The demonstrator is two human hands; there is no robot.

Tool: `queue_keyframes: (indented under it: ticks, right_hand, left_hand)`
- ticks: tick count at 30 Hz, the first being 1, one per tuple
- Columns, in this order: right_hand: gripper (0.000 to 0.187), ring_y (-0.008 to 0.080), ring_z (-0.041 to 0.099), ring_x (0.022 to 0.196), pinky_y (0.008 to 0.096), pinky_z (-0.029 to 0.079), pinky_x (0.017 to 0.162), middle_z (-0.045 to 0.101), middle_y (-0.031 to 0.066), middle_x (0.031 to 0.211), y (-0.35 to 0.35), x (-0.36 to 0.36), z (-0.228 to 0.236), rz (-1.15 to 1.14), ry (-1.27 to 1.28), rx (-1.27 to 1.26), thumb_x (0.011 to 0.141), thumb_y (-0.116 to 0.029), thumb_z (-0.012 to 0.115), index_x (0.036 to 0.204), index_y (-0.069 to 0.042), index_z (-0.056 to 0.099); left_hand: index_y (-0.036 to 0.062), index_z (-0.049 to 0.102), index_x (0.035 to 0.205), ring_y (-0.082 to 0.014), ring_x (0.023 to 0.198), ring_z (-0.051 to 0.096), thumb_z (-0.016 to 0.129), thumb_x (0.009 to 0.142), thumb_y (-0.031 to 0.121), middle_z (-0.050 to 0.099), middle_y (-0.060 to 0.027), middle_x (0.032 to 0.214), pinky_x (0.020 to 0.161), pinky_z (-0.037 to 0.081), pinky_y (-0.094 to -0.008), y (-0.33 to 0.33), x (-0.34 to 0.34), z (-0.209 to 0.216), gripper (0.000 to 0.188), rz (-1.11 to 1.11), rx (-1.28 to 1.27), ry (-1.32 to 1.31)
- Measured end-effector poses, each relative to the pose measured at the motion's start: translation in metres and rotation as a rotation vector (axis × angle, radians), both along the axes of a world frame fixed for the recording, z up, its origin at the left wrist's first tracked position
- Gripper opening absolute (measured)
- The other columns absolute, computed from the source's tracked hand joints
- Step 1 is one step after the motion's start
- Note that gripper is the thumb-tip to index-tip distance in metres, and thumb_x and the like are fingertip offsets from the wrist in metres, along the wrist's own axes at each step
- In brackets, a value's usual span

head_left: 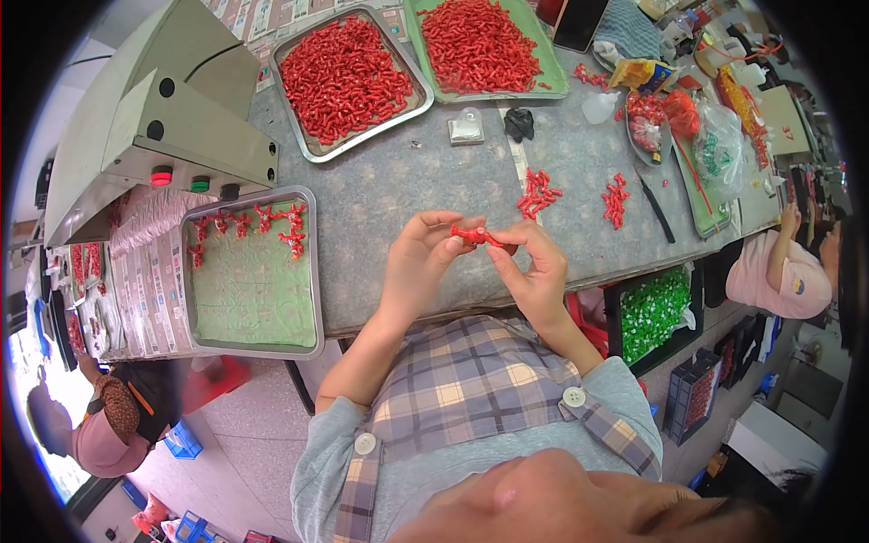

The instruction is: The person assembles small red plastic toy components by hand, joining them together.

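Above the near edge of the table, my two hands meet at a small glossy red figure-like piece (471, 235). My left hand (424, 253) pinches its left end between thumb and fingers. At its right end, a slim red part sits in the pinch of my right hand (534, 271); whether the two parts are joined I cannot tell. Just beyond my right hand lies a small pile of red pieces (539, 194), and farther right a second pile (615, 201). To the left, a metal tray (317, 271) with a green lining holds several red figures along its far side.
At the back stand a metal tray (425, 100) and a green tray (554, 80), both heaped with red pieces. A grey machine with buttons (195, 127) rises at the left. A black-handled knife (659, 213) lies at right. Below the table, a black crate (615, 326) holds green pieces.
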State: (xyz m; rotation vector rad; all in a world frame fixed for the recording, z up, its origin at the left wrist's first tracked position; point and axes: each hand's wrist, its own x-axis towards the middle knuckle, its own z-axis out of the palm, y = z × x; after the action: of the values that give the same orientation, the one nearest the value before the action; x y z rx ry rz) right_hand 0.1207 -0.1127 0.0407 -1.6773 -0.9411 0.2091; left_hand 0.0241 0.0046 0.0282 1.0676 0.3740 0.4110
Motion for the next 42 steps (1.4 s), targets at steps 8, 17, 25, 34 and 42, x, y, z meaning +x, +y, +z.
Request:
queue_keyframes:
  ticks: [8, 17, 25, 34, 42]
  right_hand:
    - [0.016, 0.0171, 0.056, 0.063, 0.0252, 0.044, 0.055, 0.057, 0.0088, 0.075, 0.0043, -0.0056, 0.0041, 0.012, -0.088, 0.036, 0.070, 0.000, 0.064, 0.084, 0.000, 0.059]
    - [0.015, 0.0169, 0.055, 0.062, 0.0253, 0.043, 0.055, 0.057, 0.0083, 0.074, 0.0051, -0.0083, 0.0069, 0.014, -0.056, 0.035, 0.070, 0.000, 0.064, 0.084, 0.000, 0.059]
    - [0.013, 0.0163, 0.055, 0.062, 0.0248, 0.043, 0.055, 0.057, 0.0083, 0.074, 0.0046, -0.0079, 0.0058, 0.020, -0.009, 0.021, 0.071, -0.001, 0.064, 0.084, -0.001, 0.059]
    - [0.013, 0.0163, 0.055, 0.062, 0.0250, 0.043, 0.056, 0.057, 0.0080, 0.074, 0.0046, -0.0069, 0.0065, 0.022, 0.005, 0.001, 0.072, -0.002, 0.063, 0.084, -0.001, 0.059]
    - [0.013, 0.0160, 0.055, 0.062, 0.0254, 0.043, 0.055, 0.056, 0.0075, 0.073, 0.0048, -0.0069, 0.0057, 0.020, 0.003, 0.006, 0.071, -0.001, 0.063, 0.083, -0.002, 0.059]
  left_hand:
    - [0.0009, 0.048, 0.092, -0.0272, 0.097, 0.056, 0.043, 0.090, 0.017, 0.057, -0.0218, 0.100, 0.080, 0.049, -0.0361, -0.0052, 0.0004, -0.0037, 0.017, 0.080, 0.031, -0.050]
    - [-0.0006, 0.043, 0.088, -0.0239, 0.092, 0.059, 0.039, 0.090, 0.006, 0.058, -0.0226, 0.098, 0.076, 0.051, -0.0304, -0.0073, 0.0008, -0.0004, 0.008, 0.101, 0.027, 0.020]
    - [-0.0023, 0.043, 0.088, -0.0240, 0.090, 0.059, 0.039, 0.090, 0.007, 0.058, -0.0229, 0.098, 0.076, 0.051, -0.0301, -0.0088, 0.0010, -0.0027, 0.010, 0.108, 0.017, 0.025]
    - [-0.0031, 0.042, 0.089, -0.0244, 0.091, 0.059, 0.039, 0.090, 0.008, 0.057, -0.0238, 0.098, 0.077, 0.051, -0.0303, -0.0088, 0.0016, -0.0029, 0.011, 0.105, 0.027, 0.032]
    - [-0.0030, 0.042, 0.088, -0.0247, 0.092, 0.058, 0.038, 0.090, 0.007, 0.057, -0.0238, 0.098, 0.077, 0.051, -0.0302, -0.0087, 0.0016, -0.0024, 0.010, 0.103, 0.017, 0.045]
